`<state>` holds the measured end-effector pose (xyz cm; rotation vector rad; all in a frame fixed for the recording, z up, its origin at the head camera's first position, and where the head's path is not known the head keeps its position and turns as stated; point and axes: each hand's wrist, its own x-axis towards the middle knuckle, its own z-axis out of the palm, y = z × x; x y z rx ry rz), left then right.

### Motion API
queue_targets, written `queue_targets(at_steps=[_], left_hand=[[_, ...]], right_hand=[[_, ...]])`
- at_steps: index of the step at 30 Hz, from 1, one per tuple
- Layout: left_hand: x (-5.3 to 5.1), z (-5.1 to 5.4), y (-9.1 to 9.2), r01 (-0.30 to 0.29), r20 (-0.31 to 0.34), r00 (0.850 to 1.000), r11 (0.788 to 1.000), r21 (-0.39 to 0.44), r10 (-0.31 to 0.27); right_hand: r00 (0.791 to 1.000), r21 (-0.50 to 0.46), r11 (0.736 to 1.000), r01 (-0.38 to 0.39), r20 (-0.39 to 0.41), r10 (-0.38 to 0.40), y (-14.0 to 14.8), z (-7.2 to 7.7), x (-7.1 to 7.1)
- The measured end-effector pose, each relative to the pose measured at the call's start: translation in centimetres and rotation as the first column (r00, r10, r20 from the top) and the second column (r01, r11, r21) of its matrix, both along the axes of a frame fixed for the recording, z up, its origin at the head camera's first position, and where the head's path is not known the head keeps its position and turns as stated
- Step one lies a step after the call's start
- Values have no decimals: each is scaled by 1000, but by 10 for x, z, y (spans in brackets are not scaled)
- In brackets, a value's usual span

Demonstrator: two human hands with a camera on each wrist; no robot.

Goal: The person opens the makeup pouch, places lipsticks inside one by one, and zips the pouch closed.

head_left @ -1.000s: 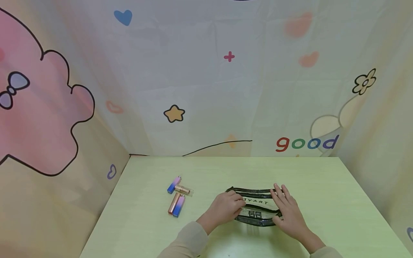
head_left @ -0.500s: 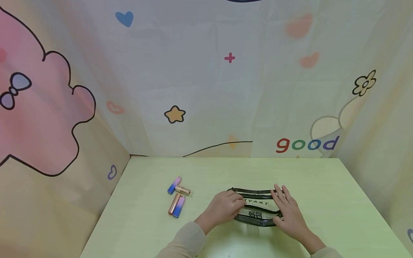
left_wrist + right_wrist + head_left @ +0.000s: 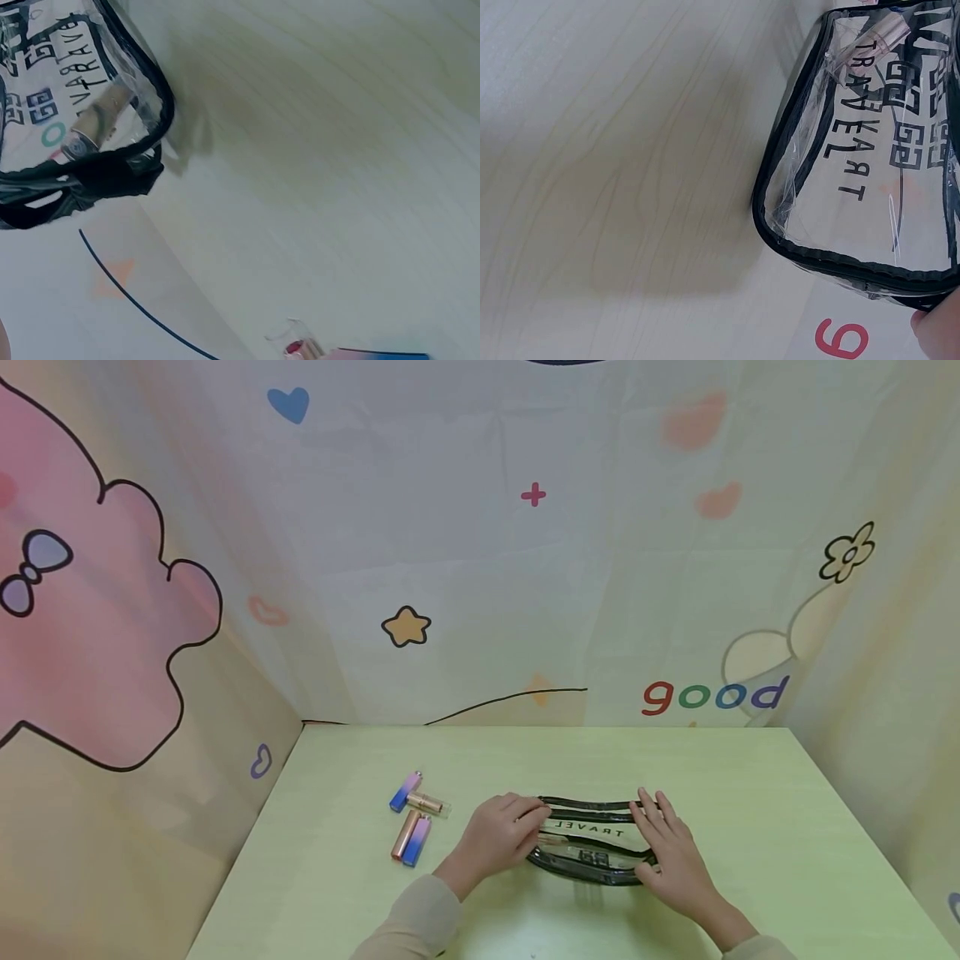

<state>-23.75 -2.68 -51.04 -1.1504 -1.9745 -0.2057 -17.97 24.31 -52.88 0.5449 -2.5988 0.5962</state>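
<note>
A clear pouch (image 3: pixel 592 828) with black trim and "TRAVEL" lettering lies before me, between my two hands. Through its plastic in the left wrist view shows a gold lipstick-like tube (image 3: pixel 97 124). My left hand (image 3: pixel 495 839) has its fingers curled at the pouch's left end, pinching the edge; the exact spot is hidden under the fingers. Across the right end rests my right hand (image 3: pixel 675 860), fingers straight over the far edge and thumb at the near edge. Only a bit of it, beside a pouch corner, appears in the right wrist view.
Left of the pouch lie several lipsticks on the pale green table (image 3: pixel 330 893): a pink-and-blue tube (image 3: pixel 406 791), a gold one with a clear end (image 3: pixel 427 802), a rose-gold one (image 3: pixel 405 835) and another pink-and-blue tube (image 3: pixel 417 841). A printed curtain (image 3: pixel 480 543) stands behind.
My left hand has slid left along the pouch to its left end, uncovering more of the lettering. The right hand and the loose lipsticks have stayed put.
</note>
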Motion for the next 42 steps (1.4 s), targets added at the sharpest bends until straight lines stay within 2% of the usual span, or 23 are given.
queue_targets(at_steps=[9,13,22,26,30,35,39,42], left_hand=[[-6,-11,-22,-97,72,993,995,17,95],[-8,-14,-32,-145,129,982,989,32,139],[-10,-19,-54,-224,179,960,974,32,215],[-9,-26,-63,-255,201,948,967,14,247],[-8,-37,-74,-310,238,922,951,-18,305],[-8,-52,-85,-379,295,875,922,-72,383],[-7,-61,-93,-394,348,847,914,-99,402],[-7,-65,-98,-398,377,832,911,-105,407]], right_hand=[[1000,-5,1000,-3,1,3,0,1,0],[1000,-2,1000,1,1,-1,0,1,0],[1000,4,1000,3,-7,-3,1,-1,-1],[1000,6,1000,2,-8,-2,1,-1,-1],[1000,3,1000,0,-6,0,1,-1,-2],[1000,7,1000,-4,-9,4,2,-2,-1],[1000,6,1000,-2,-11,3,2,-2,-1],[1000,3,1000,-3,-10,3,2,-2,-2]])
